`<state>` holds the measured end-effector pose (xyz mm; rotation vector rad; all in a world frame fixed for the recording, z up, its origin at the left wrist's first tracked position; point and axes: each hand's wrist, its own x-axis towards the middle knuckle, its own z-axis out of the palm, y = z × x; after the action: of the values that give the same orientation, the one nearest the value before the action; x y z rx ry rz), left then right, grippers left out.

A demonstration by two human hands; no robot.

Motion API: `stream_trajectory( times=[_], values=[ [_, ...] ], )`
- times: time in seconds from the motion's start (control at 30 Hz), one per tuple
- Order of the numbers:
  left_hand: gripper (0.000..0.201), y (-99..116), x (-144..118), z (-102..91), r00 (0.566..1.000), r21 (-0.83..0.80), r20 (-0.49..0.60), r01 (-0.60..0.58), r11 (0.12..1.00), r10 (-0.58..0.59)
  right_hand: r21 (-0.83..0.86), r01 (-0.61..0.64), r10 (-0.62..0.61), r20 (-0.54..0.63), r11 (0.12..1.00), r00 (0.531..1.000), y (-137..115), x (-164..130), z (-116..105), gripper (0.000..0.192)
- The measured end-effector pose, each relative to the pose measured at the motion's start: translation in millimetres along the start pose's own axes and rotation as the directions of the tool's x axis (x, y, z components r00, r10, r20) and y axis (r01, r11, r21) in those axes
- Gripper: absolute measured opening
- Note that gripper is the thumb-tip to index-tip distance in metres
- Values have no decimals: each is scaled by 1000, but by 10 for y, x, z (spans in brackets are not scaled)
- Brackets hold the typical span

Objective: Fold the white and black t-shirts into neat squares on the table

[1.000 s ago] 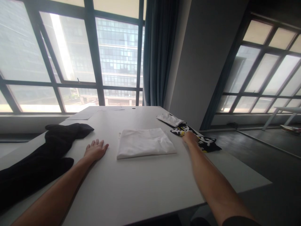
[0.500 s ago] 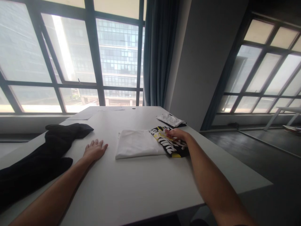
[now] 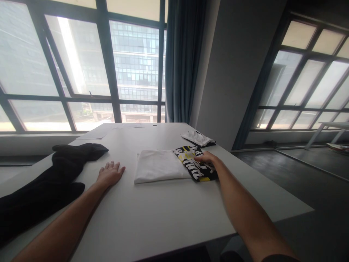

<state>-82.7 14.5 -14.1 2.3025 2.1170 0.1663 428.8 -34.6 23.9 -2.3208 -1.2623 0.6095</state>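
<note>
A folded white cloth (image 3: 159,166) lies on the table, and a black, white and yellow patterned cloth (image 3: 191,165) covers its right end. I cannot make out whether the two are one garment. My right hand (image 3: 207,160) rests on the patterned cloth's right part, fingers together and curled onto the fabric; the fingertips are partly hidden. Left of the white cloth, my left hand (image 3: 110,174) lies flat on the tabletop, its fingers spread and holding nothing. A dark garment (image 3: 62,171) stretches along the table's left side, beyond my left forearm.
The white table (image 3: 152,214) ends at a near edge and a slanting right edge. Behind the patterned cloth sits a folded white and black cloth (image 3: 197,138). Paper sheets (image 3: 92,135) lie at the far left. Windows, a blue curtain (image 3: 181,65) and a grey pillar (image 3: 231,65) stand beyond.
My right hand has shifted slightly right and toward me on the patterned cloth. My left hand stays in place, and the cloths look nearly the same.
</note>
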Motion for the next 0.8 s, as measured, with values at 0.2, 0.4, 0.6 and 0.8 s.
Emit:
stream_trajectory(
  times=[0.2, 0.4, 0.6, 0.8],
  values=[
    [69, -19, 16, 37, 1000, 5, 4, -7, 1000, 7, 417, -70, -62, 294, 906, 954, -19, -146, 30, 41],
    [68, -34, 19, 78, 1000, 9, -5, -10, 1000, 10, 610, 13, -117, 131, 793, 984, -101, -244, -86, 26],
    [66, 29, -57, 14, 1000, 24, 3, 8, 1000, -8, 658, 333, -289, -179, 675, 940, -343, -150, -423, 30],
    [67, -16, -31, 77, 1000, 45, -24, -5, 999, 6, 609, 419, -217, -379, 674, 900, -414, 274, -948, 32]
  ],
)
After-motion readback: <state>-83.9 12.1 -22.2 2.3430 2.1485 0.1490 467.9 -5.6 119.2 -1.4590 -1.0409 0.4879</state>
